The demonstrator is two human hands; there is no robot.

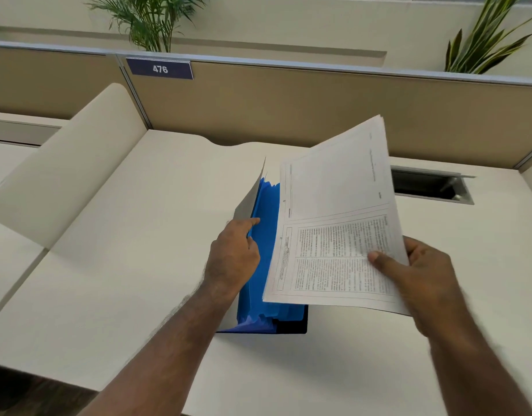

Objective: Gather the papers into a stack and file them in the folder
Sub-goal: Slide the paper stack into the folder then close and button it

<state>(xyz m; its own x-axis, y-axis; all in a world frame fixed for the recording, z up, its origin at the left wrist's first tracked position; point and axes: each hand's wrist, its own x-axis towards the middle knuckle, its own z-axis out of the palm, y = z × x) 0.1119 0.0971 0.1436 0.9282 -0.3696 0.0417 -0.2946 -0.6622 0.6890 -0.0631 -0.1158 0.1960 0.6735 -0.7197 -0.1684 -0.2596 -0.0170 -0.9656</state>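
Left hand (233,255) first: I have it pressed against the blue folder (263,259), fingers curled and the forefinger pushed in at the pale cover flap, so it is holding the folder open where it stands on the tabletop (123,265). The blue dividers inside fan out and I can see a gap between them, though I cannot tell which pocket the finger is in. Moving right, the papers (336,223) are already squared into one stack and lifted clear of the tabletop, tilted with their far corner high and their left edge overlapping the open mouth of the folder. My right hand (420,274) has them pinched at the near right corner, thumb on top of the printed page and the other fingers hidden underneath. I judge the gathering part finished, since I see no loose sheets anywhere on the tabletop; what is left is the filing itself, sliding the stack down into the gap and closing the cover. The stack sits just beside the left hand, almost touching the folder. At the far right a cable slot (432,186) in the tabletop lies well apart from all this.
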